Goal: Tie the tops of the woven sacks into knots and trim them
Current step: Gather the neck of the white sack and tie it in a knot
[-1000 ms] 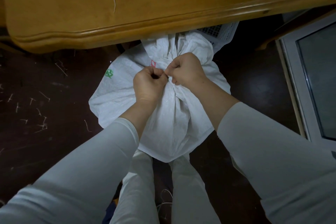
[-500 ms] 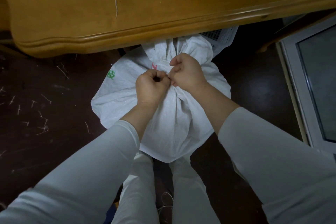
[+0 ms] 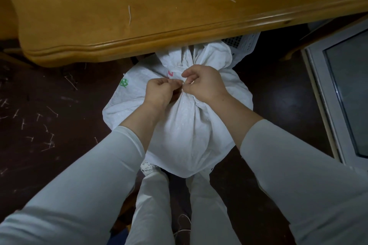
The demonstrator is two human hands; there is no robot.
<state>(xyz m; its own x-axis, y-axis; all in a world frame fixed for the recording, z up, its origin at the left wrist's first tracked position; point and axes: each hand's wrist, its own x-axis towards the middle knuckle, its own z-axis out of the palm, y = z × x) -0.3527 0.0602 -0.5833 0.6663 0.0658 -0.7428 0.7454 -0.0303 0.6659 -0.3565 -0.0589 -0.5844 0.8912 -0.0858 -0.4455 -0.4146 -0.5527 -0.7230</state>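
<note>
White sack (image 3: 189, 129) sits by the worktop (image 3: 139, 32), left hand (image 3: 159, 90) and right hand (image 3: 205, 83) pinching its gathered neck, seemingly to cinch it.

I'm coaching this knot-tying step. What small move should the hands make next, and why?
Probably draw the hands apart sideways to tighten the knot. The left hand and right hand meet fingertip to fingertip at the gathered neck of the sack, each pinching it there; any tie is too small to tell.
</note>
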